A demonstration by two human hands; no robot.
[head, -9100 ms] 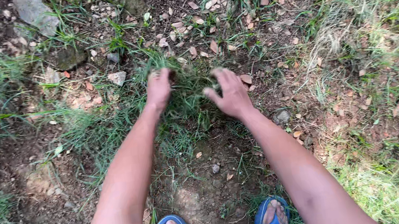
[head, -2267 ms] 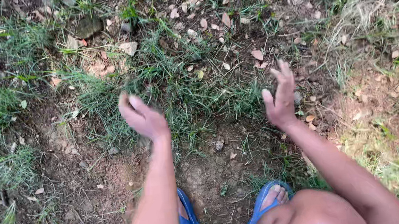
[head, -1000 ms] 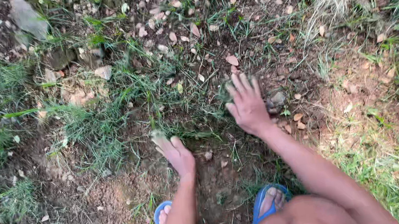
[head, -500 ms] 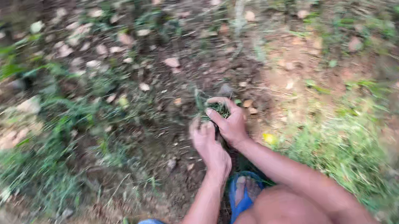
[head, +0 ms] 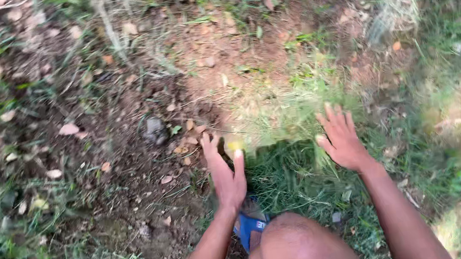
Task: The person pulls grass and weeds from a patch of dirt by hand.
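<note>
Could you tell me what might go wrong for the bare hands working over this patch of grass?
The left hand and right hand hover open over the grass; hidden stones like the grey stone could scrape fingers. The blue sandal leaves toes exposed on loose soil, so slipping seems possible.

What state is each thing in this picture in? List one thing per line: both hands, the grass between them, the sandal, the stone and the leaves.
left hand: open, fingers spread, holding nothing
right hand: open, palm down, holding nothing
grass patch: green, rooted, partly shaded
blue sandal: worn on a foot, partly hidden by the knee
grey stone: lying on bare soil
dry leaves: scattered flat, blurred
</note>
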